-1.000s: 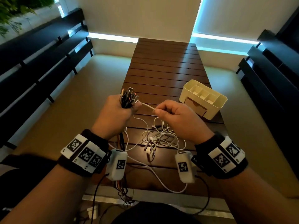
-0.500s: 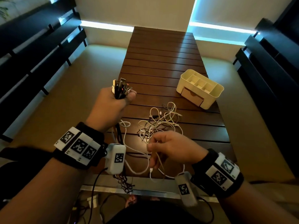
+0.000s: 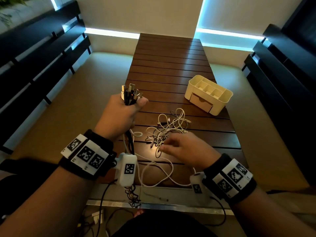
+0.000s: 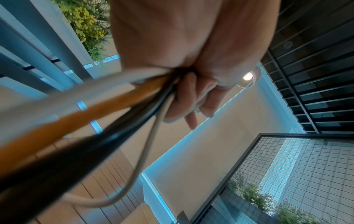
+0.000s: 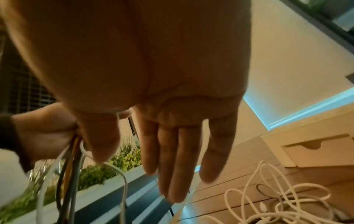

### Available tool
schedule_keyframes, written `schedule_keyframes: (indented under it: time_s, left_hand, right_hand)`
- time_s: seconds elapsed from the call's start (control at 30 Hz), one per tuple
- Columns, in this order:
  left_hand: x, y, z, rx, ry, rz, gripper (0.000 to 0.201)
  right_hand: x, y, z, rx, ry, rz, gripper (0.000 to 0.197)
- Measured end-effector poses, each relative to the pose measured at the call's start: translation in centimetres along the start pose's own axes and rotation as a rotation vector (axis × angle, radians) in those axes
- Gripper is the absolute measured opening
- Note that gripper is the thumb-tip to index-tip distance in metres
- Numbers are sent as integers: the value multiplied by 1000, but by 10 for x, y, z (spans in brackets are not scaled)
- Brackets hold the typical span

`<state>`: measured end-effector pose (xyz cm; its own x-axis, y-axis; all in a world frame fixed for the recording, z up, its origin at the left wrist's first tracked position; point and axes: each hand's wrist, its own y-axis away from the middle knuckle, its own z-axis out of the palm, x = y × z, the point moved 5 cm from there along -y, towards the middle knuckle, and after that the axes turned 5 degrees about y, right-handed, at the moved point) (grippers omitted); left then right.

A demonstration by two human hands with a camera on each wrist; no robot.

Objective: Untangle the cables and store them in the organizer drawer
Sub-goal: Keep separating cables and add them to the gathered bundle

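A dark brown slatted counter (image 3: 171, 65) runs lengthwise ahead of the hands toward a pale wall (image 3: 136, 12). Beige floor (image 3: 95, 77) lies on both sides of it. Black slatted benches (image 3: 34, 53) line the space out beyond the left hand, and similar dark slatted furniture (image 3: 282, 65) stands out beyond the right hand. Cool blue-white light strips (image 3: 111, 33) glow along the base of the wall (the brightest thing in view). Green plants with yellow flowers (image 4: 86, 21) grow behind the left-side railing, and a round lamp (image 4: 249, 77) shines above.
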<state>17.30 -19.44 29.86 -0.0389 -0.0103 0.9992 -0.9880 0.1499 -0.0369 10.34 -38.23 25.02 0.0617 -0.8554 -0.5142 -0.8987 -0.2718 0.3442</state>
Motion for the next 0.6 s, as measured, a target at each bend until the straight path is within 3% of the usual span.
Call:
schedule_keyframes:
  time_s: [0.17,0.3,0.47,0.6]
  left_hand:
    - [-1,15,22,-95,54,-9,27]
    - [0,24,36,-120,189,-42,20]
    - [1,27,25,7,458,-124,19]
    - [-7,29,15,110,642,-212,22]
  right_hand:
    - [-18,-9,-12,145,-202,-164,52]
    - [-35,-17,-2,7,-299,-204,71]
    - [-50,-19,31,-392,-259,-280,36]
    - [-55,-16,46,-644,-427,-285,13]
